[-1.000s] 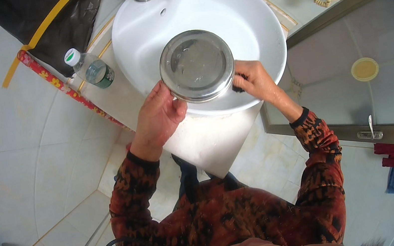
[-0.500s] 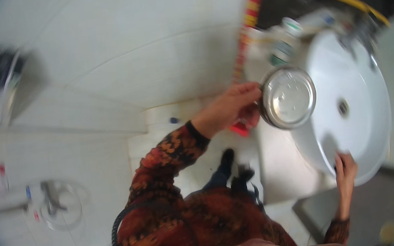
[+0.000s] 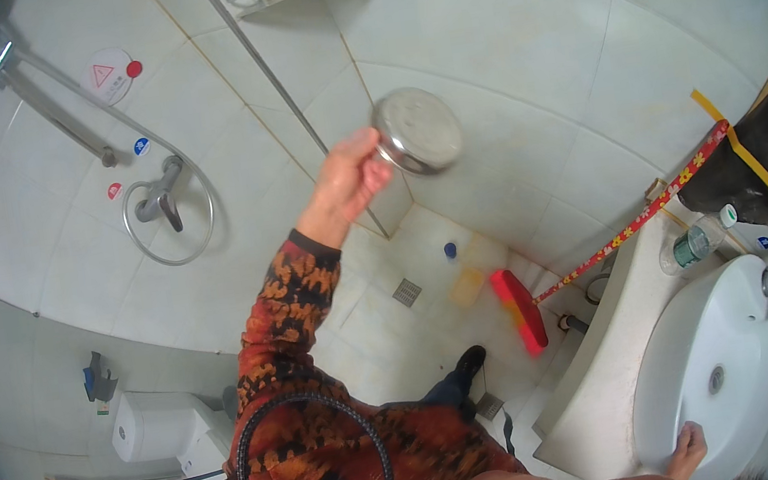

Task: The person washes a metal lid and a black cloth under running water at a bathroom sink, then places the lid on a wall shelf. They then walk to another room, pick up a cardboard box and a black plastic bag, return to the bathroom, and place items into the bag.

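Bowl (image 3: 424, 126) hangs mid-air, away from the sink (image 3: 731, 319), fingers of the left hand (image 3: 347, 184) clamped on its edge; grip firmly (smooth metal may slip). Right hand (image 3: 689, 449): cannot tell if closed.

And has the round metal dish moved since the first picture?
Yes: the round metal dish, in the left hand, went from over the white sink to well left of it.
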A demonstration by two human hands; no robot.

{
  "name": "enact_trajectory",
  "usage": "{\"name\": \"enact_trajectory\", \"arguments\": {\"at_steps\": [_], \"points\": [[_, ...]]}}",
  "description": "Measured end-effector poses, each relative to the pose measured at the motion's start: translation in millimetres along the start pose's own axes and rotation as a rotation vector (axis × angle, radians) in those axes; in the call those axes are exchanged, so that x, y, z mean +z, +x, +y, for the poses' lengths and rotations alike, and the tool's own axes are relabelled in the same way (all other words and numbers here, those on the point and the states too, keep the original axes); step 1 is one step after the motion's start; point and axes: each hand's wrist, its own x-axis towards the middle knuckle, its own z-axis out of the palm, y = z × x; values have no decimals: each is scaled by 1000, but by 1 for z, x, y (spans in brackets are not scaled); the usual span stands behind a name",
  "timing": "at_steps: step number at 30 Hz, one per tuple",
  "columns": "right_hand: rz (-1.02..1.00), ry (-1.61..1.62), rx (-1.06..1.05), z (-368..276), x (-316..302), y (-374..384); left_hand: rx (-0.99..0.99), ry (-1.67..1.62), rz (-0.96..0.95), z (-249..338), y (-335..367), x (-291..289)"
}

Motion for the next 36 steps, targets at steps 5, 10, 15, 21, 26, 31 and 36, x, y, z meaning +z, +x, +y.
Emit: {"name": "enact_trajectory", "arguments": {"at_steps": [5, 10, 15, 21, 26, 31, 36], "points": [[-17, 35, -8, 5, 2, 1, 180, -234, 67, 74, 3, -22], [-15, 1, 5, -10, 1, 3, 273, -327, -47, 163, 29, -27], [16, -26, 103, -40, -5, -1, 428, -329, 54, 238, 75, -24], [37, -81, 187, 99, -5, -6, 527, -397, 207, 286, 127, -36], [-247, -270, 1290, 296, -15, 21, 566, -372, 266, 294, 161, -50], [-269, -93, 1225, 317, -33, 10, 547, -367, 288, 293, 183, -61], [-45, -115, 877, 195, -21, 7, 519, -435, 314, 295, 192, -67]]}}
